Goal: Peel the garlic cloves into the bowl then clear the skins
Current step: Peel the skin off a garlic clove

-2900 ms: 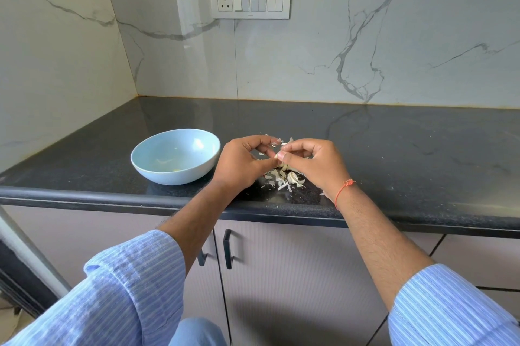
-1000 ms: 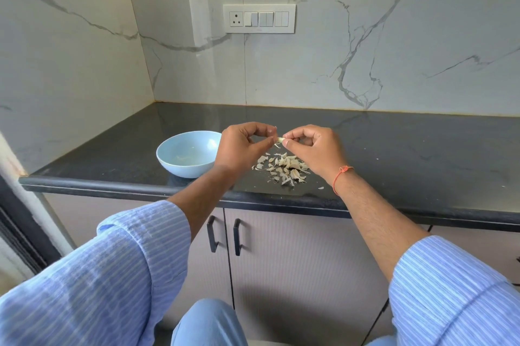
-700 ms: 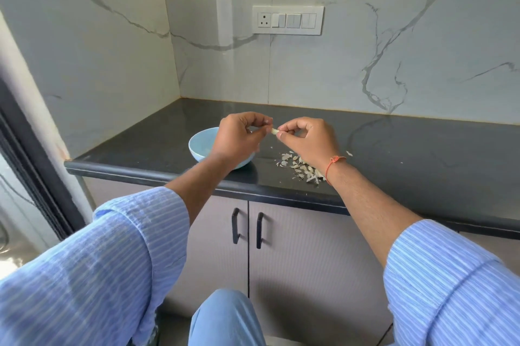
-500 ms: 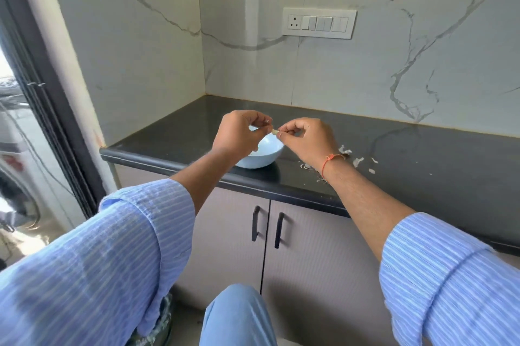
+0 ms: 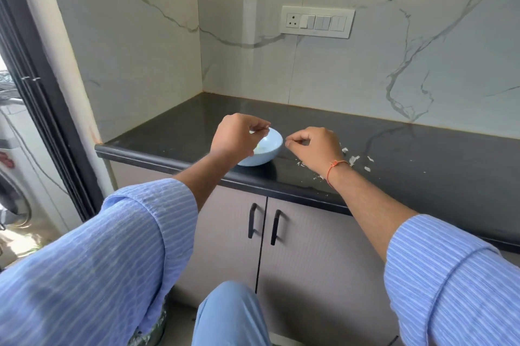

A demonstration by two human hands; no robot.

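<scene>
Head camera shows us a kitchen corner, and we read it from the left. At the far left edge we see a dark door frame with a bright, blurred space beyond it. Next comes a white marble-look wall with grey veins, which meets a second wall of the same kind at the corner. On that back wall sits a white switch plate with one socket and several switches.

Below runs a glossy black counter with a rounded front edge. Under it we see grey cabinet doors with two black handles side by side.

Our left hand hangs above a pale blue bowl that stands on the counter near the front edge. Its fingers are curled, thumb and forefinger pinched together over the bowl; what they pinch is too small for us to tell. Something pale lies in the bowl, but we cannot make it out.

Our right hand is just right of the bowl and apart from the left hand. Its fingers are also curled with the tips pinched, and we cannot tell whether anything is held. An orange thread circles that wrist.

White garlic skins lie scattered on the counter beside and behind the right wrist. Striped blue sleeves cover both forearms.
</scene>
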